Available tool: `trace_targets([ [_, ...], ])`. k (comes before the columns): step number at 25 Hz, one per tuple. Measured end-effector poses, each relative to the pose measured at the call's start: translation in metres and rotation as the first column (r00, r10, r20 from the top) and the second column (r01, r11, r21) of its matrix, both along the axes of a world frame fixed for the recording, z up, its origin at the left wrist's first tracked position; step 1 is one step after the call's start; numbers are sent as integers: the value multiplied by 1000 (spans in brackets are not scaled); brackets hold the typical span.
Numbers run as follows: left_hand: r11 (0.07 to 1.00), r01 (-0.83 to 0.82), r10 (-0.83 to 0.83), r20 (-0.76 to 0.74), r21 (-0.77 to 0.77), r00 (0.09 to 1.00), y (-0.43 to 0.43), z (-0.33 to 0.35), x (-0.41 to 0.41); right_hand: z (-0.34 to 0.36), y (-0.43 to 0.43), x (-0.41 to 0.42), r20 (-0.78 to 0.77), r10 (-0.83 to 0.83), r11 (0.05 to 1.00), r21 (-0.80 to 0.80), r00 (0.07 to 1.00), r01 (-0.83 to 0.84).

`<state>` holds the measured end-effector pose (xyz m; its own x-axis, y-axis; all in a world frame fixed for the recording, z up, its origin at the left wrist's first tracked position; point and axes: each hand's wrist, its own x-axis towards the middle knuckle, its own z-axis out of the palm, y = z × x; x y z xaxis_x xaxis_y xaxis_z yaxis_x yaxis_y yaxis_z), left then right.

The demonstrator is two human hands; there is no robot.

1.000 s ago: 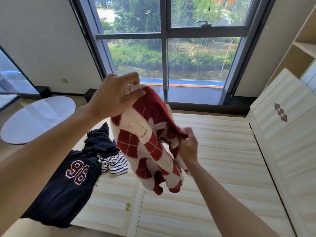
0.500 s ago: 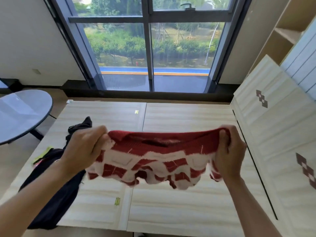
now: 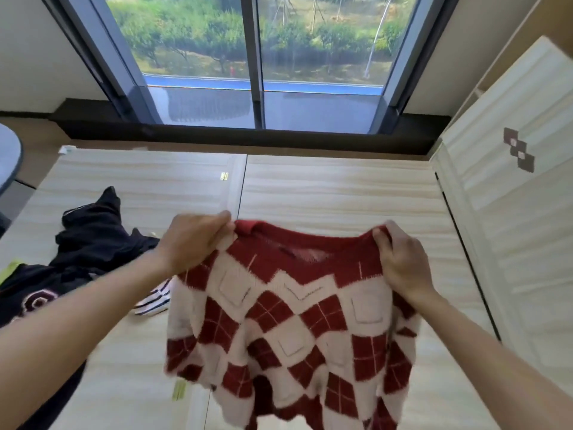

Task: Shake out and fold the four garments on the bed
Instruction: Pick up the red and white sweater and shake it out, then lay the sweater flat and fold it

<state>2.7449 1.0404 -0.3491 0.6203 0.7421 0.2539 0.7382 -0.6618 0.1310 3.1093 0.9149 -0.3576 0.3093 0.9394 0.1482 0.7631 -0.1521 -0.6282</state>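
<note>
Head view: both hands are raised over the bed [image 3: 341, 193], a bare platform of pale wood-grain boards, and between them they carry a red-and-white argyle sweater [image 3: 294, 321]. The left hand [image 3: 195, 240] has its fingers and thumb curled round the sweater's top edge at one shoulder, just above the bed's middle seam. The right hand [image 3: 403, 262] grips the other shoulder in the same way, with the fingers folded over the red edge and the thumb on the near side, above the right half of the bed.

The sweater is stretched wide between the two grips, its red neckline running from hand to hand. The body hangs below the hands toward the bed's near edge. Its lower hem is blurred, and I cannot tell whether it touches the boards.

On the left part of the bed lies a crumpled navy garment [image 3: 90, 243] with a pale printed figure, partly hidden behind the left forearm. A black-and-white striped garment [image 3: 155, 301] peeks out beside it, under the same forearm and just left of the hanging sweater. A yellow-green piece of cloth [image 3: 9, 270] shows at the bed's left edge.

Beyond the far end of the bed stands a large window [image 3: 254, 57] with dark frames. A pale wooden panel [image 3: 511, 212] rises along the bed's right side.
</note>
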Motion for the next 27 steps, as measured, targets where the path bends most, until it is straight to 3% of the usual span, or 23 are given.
trace_targets([
  [3, 941, -331, 337, -100, 72, 936, 85, -72, 59, -75, 106, 6, 64, -136, 990, -36, 989, 138],
  [5, 897, -441, 438, -95, -16, 894, 101, -149, 91, -143, 141, -3, 129, -201, 978, -25, 971, 205],
  [9, 897, -307, 239, -236, -319, 942, 13, -342, 105, -318, 78, -53, 125, 52, 978, -209, 991, -25],
  [12, 788, -364, 172, -390, -496, 905, -56, -447, 77, -429, 1, -78, 68, 136, 866, -493, 988, -85],
  [14, 753, -393, 153, -440, -528, 885, -84, -499, 58, -488, -30, -80, 71, 149, 792, -606, 986, -76],
  [18, 859, -260, 108, -341, -440, 934, -106, -537, 29, -539, -56, -52, 312, 290, 861, -498, 905, -105],
  [21, 909, -101, -19, -283, -404, 959, -118, -536, -5, -539, -68, -5, 399, 355, 840, -534, 845, -101],
  [24, 912, -99, -6, -253, -399, 968, -128, -520, -23, -520, -63, 2, 406, 314, 834, -550, 858, -45],
  [27, 895, -136, 9, -287, -424, 958, -143, -506, -21, -504, -74, -35, 305, 425, 833, -500, 852, -236],
])
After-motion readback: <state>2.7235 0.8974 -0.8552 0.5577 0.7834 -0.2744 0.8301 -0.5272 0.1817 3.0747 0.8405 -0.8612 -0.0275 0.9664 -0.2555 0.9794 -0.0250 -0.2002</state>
